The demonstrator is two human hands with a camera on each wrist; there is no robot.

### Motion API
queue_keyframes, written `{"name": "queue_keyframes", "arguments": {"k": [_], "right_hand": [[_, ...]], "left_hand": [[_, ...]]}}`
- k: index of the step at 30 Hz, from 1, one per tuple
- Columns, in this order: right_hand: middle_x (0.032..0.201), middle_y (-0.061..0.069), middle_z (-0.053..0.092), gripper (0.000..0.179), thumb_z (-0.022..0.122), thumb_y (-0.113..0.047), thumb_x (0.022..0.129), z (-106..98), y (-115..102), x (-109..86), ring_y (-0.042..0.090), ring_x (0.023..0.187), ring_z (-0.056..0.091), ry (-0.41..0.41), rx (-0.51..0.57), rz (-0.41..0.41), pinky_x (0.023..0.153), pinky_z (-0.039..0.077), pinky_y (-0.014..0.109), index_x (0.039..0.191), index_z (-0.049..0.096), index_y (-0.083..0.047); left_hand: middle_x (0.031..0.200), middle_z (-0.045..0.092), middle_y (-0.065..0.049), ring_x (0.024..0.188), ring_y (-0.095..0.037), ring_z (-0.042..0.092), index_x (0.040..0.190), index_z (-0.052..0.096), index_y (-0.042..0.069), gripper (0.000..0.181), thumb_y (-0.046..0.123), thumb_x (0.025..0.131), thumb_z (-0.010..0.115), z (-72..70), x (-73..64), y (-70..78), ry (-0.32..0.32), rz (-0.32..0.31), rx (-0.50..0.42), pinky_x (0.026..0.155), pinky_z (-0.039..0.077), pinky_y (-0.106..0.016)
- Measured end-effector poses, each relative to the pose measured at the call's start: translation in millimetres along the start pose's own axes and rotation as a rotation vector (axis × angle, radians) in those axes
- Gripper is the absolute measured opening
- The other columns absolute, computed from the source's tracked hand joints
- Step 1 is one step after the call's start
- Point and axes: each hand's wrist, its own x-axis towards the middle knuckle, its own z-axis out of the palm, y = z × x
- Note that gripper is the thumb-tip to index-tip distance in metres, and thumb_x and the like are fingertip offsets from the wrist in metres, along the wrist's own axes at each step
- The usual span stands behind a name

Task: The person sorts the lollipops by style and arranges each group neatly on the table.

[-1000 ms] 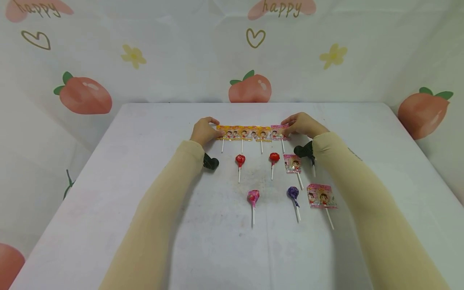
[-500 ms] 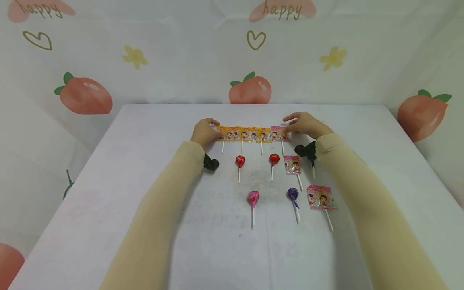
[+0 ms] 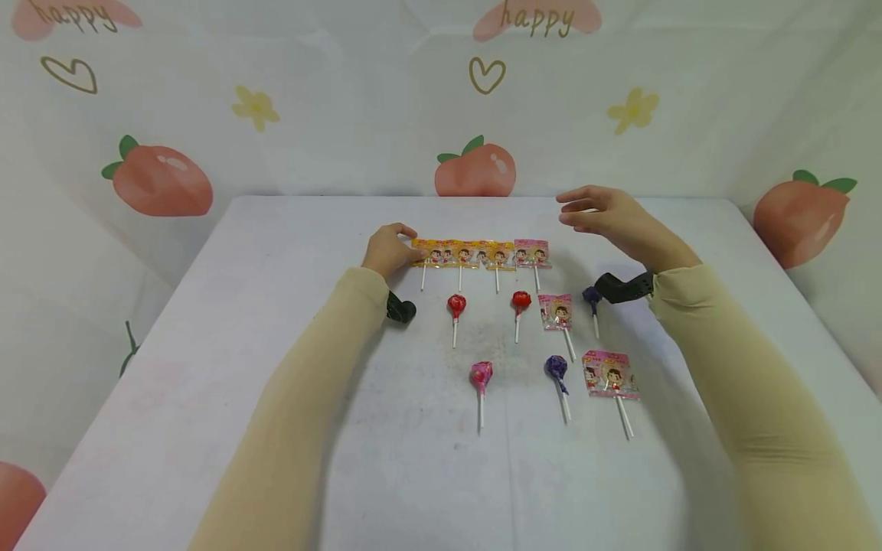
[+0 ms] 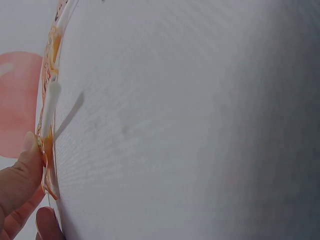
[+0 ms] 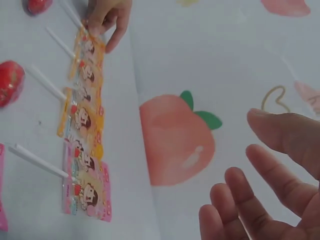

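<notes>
Yellow-wrapped lollipops [image 3: 465, 253] lie side by side in a row towards the back of the table, sticks pointing to the front. My left hand [image 3: 390, 249] holds the leftmost one by its wrapper, thumb on the front and fingers at the back edge; the left wrist view shows the thumb [image 4: 25, 172] against the orange wrapper. A pink-wrapped lollipop [image 3: 533, 253] ends the row on the right, its wrapper meeting the last yellow one. Raised behind and to the right of it, my right hand [image 3: 620, 222] has relaxed, spread fingers and holds nothing.
Two red lollipops [image 3: 521, 301], a pink-wrapped one [image 3: 556, 312] and a purple one [image 3: 592, 295] lie in a middle row. Closer are a round pink one [image 3: 481, 374], another purple one [image 3: 556, 367] and a pink-packet one [image 3: 612, 375]. A peach-print cloth [image 3: 386, 115] hangs behind the table.
My right hand has let go of the pink-wrapped lollipop at the row's right end and lifted away, up and to the right. The left hand has stayed in place.
</notes>
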Motion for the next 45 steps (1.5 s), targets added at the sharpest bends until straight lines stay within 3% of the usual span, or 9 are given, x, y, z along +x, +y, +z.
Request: {"name": "queue_keyframes", "arguments": {"k": [3, 8, 12, 15, 21, 26, 32, 38, 45], "right_hand": [[0.132, 0.0, 0.051, 0.049, 0.061, -0.034, 0.095, 1, 0, -9.7, 0.009, 0.115, 0.051, 0.035, 0.007, -0.019, 0.107, 0.04, 0.031, 0.136, 0.049, -0.011], [0.126, -0.006, 0.056, 0.043, 0.062, -0.035, 0.095, 5, 4, -22.4, 0.007, 0.113, 0.051, 0.103, 0.036, -0.04, 0.111, 0.03, 0.051, 0.131, 0.054, -0.014], [0.122, -0.01, 0.058, 0.041, 0.063, -0.036, 0.094, 13, 14, -29.9, 0.0, 0.107, 0.053, 0.152, -0.016, -0.046, 0.107, 0.037, 0.044, 0.128, 0.057, -0.013], [0.128, -0.003, 0.058, 0.043, 0.061, -0.037, 0.095, 19, 23, -33.9, 0.002, 0.109, 0.054, 0.156, -0.079, -0.042, 0.101, 0.041, 0.037, 0.129, 0.056, -0.012], [0.141, 0.014, 0.049, 0.048, 0.062, -0.033, 0.095, 28, 43, -36.2, 0.026, 0.13, 0.045, 0.073, -0.103, -0.025, 0.109, 0.036, 0.05, 0.134, 0.052, -0.006], [0.145, 0.016, 0.045, 0.053, 0.064, -0.036, 0.093, 30, 57, -35.2, 0.037, 0.135, 0.039, -0.031, -0.198, 0.036, 0.11, 0.031, 0.058, 0.137, 0.051, -0.009], [0.14, 0.021, 0.049, 0.056, 0.071, -0.032, 0.088, 33, 69, -31.2, 0.039, 0.131, 0.043, -0.134, -0.303, 0.011, 0.109, 0.031, 0.059, 0.134, 0.055, -0.006], [0.132, 0.023, 0.05, 0.059, 0.079, -0.028, 0.081, 39, 73, -30.3, 0.036, 0.121, 0.042, -0.164, -0.382, -0.032, 0.102, 0.034, 0.055, 0.131, 0.058, -0.006], [0.125, 0.024, 0.047, 0.059, 0.083, -0.03, 0.075, 42, 74, -30.9, 0.034, 0.112, 0.041, -0.168, -0.464, -0.069, 0.086, 0.033, 0.041, 0.126, 0.063, -0.008]], "left_hand": [[0.149, 0.043, -0.012, 0.142, -0.028, 0.033, 0.125, 0.061, 0.012, 0.046, 0.028, 0.084, 0.076, -0.5, 0.1, -0.1, -0.004, -0.006, -0.005, 0.116, 0.027, -0.042], [0.149, 0.043, -0.012, 0.142, -0.028, 0.032, 0.125, 0.061, 0.012, 0.046, 0.028, 0.084, 0.076, -1.2, -0.8, 0.4, -0.001, -0.001, -0.002, 0.116, 0.027, -0.042], [0.149, 0.043, -0.012, 0.142, -0.028, 0.033, 0.125, 0.061, 0.011, 0.046, 0.028, 0.085, 0.076, -1.0, -1.9, 0.9, 0.0, 0.002, 0.0, 0.116, 0.027, -0.042], [0.149, 0.043, -0.012, 0.142, -0.028, 0.033, 0.126, 0.06, 0.011, 0.046, 0.027, 0.085, 0.075, -0.6, -2.0, 1.1, -0.002, 0.001, -0.004, 0.116, 0.027, -0.042], [0.149, 0.043, -0.012, 0.142, -0.028, 0.033, 0.127, 0.06, 0.011, 0.046, 0.027, 0.086, 0.074, -0.6, -2.3, 0.9, -0.003, 0.003, 0.009, 0.116, 0.027, -0.041], [0.149, 0.043, -0.011, 0.142, -0.027, 0.033, 0.127, 0.06, 0.012, 0.046, 0.027, 0.086, 0.075, 0.4, -2.9, 1.3, -0.003, -0.006, 0.007, 0.116, 0.027, -0.041], [0.149, 0.043, -0.011, 0.141, -0.027, 0.034, 0.127, 0.06, 0.012, 0.047, 0.028, 0.086, 0.075, -0.1, -3.4, 1.3, -0.004, -0.006, 0.011, 0.116, 0.028, -0.041], [0.149, 0.043, -0.011, 0.141, -0.028, 0.034, 0.127, 0.06, 0.013, 0.046, 0.029, 0.086, 0.074, 0.5, -2.4, 0.7, 0.001, -0.015, 0.018, 0.115, 0.029, -0.042], [0.148, 0.044, -0.012, 0.14, -0.028, 0.036, 0.126, 0.06, 0.012, 0.045, 0.028, 0.086, 0.074, 0.5, -2.6, 0.9, 0.004, -0.002, 0.02, 0.115, 0.029, -0.041]]}}
